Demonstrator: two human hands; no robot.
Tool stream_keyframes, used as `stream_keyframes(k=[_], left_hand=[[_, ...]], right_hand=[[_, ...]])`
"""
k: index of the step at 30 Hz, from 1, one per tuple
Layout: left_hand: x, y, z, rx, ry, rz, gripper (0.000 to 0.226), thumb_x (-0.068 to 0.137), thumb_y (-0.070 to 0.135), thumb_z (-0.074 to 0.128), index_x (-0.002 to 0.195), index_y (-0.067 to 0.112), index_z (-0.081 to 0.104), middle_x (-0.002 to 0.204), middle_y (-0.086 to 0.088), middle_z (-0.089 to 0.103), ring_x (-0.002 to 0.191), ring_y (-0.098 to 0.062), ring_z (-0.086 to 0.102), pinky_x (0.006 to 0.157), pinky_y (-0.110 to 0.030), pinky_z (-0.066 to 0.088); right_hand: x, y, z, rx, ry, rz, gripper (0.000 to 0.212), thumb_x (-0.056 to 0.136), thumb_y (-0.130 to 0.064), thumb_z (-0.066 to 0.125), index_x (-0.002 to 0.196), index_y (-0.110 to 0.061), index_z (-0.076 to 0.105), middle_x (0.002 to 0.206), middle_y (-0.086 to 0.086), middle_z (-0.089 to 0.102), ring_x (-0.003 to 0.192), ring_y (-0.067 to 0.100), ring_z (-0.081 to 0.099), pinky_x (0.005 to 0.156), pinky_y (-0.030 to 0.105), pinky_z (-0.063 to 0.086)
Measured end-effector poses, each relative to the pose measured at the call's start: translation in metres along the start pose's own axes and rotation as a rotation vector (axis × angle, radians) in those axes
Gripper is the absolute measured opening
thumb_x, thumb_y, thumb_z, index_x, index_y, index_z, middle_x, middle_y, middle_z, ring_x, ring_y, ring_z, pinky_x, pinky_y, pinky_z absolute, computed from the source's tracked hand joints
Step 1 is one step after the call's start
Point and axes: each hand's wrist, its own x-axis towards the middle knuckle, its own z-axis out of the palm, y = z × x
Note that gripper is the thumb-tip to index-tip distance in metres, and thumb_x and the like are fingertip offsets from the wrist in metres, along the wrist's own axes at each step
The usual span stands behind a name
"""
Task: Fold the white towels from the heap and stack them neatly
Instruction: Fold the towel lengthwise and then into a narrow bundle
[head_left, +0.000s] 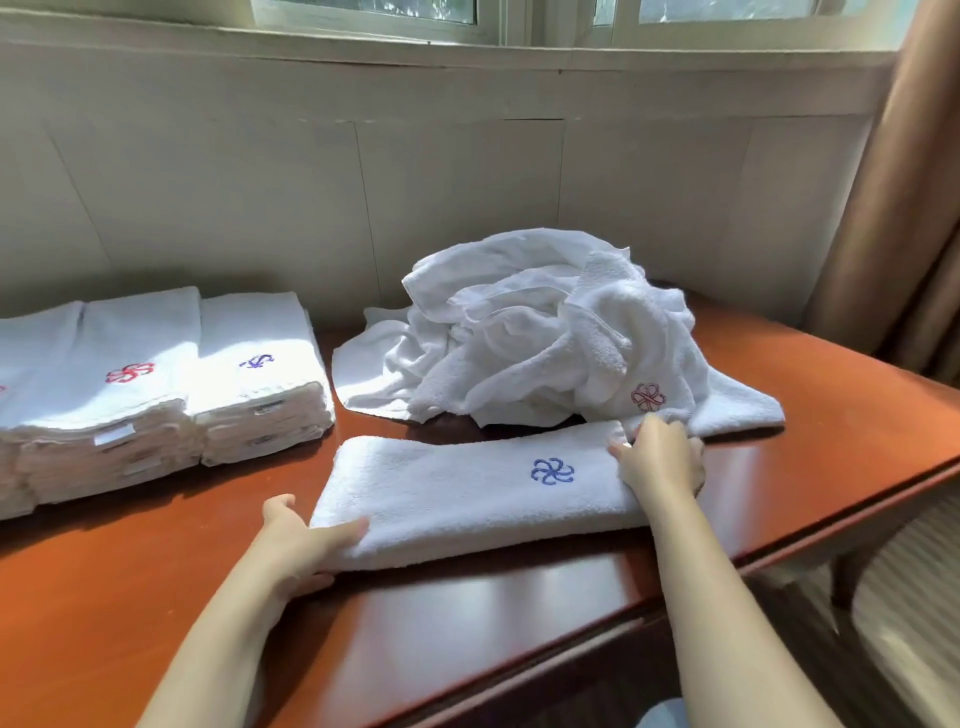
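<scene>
Polished wooden table by a panelled wall and window.

The glossy reddish-brown table (493, 613) spreads beneath the grips, with sunlit streaks on its near part and its moulded edge running off to their right. Beyond the grips rises cream wall panelling (457, 182), topped by a pale window frame (519, 31). Far right of the grips hangs a brown curtain (893, 218). Below the table's right edge a dark wooden leg (852, 577) stands on striped carpet (914, 597).

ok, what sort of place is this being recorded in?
Probably a hotel or guesthouse room, though that is unconfirmed. Cues: folded stacks of identical white towels with embroidered logos, a polished wooden table under a window, and a heavy curtain at right.
</scene>
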Motion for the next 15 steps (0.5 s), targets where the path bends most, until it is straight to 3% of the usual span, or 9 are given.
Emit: stream_keyframes(k=[3,5,6,8,10,12,15], left_hand=[[-0.006,-0.001,0.014,-0.395,0.204,0.072,0.087,0.088,0.016,0.066,0.15,0.024,0.006,0.146,-0.015,0.031,0.104,-0.031,0.059,0.074,-0.036,0.052],[-0.018,-0.003,0.031,-0.639,0.291,0.095,0.08,0.092,0.013,0.058,0.15,0.027,0.003,0.146,-0.015,0.033,0.113,-0.029,0.056,0.087,-0.036,0.047],[-0.026,-0.007,0.042,-0.627,0.298,0.121,0.081,0.093,0.014,0.058,0.15,0.031,0.004,0.147,-0.012,0.032,0.12,-0.027,0.052,0.094,-0.037,0.045],[-0.04,-0.014,0.059,-0.441,0.233,0.24,0.079,0.091,0.017,0.06,0.147,0.044,0.012,0.142,0.004,0.038,0.121,-0.015,0.048,0.1,-0.031,0.04],[-0.041,-0.02,0.068,-0.241,0.065,0.334,0.061,0.092,0.015,0.059,0.138,0.046,0.035,0.127,0.017,0.05,0.105,0.0,0.05,0.088,-0.019,0.038],[-0.034,-0.021,0.067,-0.196,-0.084,0.292,0.044,0.093,0.012,0.056,0.134,0.027,0.051,0.129,0.014,0.053,0.112,-0.001,0.049,0.096,-0.018,0.035],[-0.017,-0.016,0.052,-0.357,-0.094,0.189,0.042,0.096,0.01,0.053,0.137,0.003,0.049,0.138,0.0,0.05,0.127,-0.014,0.046,0.114,-0.036,0.032]], right_hand=[[-0.012,-0.029,0.004,-0.061,0.122,-0.351,0.03,0.084,-0.009,0.054,0.113,-0.013,0.059,0.116,0.012,0.055,0.11,0.034,0.048,0.091,0.038,0.037],[-0.027,-0.056,0.019,-0.033,0.027,-0.647,0.029,0.087,-0.022,0.055,0.115,-0.016,0.06,0.115,0.006,0.059,0.111,0.029,0.05,0.093,0.036,0.035],[-0.034,-0.067,0.029,-0.063,-0.057,-0.731,0.032,0.09,-0.032,0.052,0.118,-0.018,0.058,0.118,0.004,0.059,0.115,0.027,0.049,0.098,0.036,0.032],[-0.045,-0.08,0.045,-0.186,-0.26,-0.73,0.045,0.093,-0.048,0.04,0.13,-0.023,0.049,0.131,0.006,0.054,0.125,0.026,0.044,0.109,0.044,0.021],[-0.047,-0.085,0.05,-0.245,-0.36,-0.643,0.057,0.093,-0.058,0.032,0.14,-0.026,0.039,0.14,0.009,0.046,0.129,0.03,0.039,0.112,0.051,0.014],[-0.049,-0.087,0.046,-0.28,-0.36,-0.601,0.062,0.091,-0.063,0.031,0.141,-0.026,0.037,0.141,0.011,0.042,0.128,0.032,0.039,0.11,0.05,0.018],[-0.057,-0.091,0.031,-0.294,-0.42,-0.57,0.063,0.087,-0.063,0.042,0.136,-0.023,0.041,0.136,0.009,0.045,0.125,0.03,0.043,0.102,0.044,0.03]])
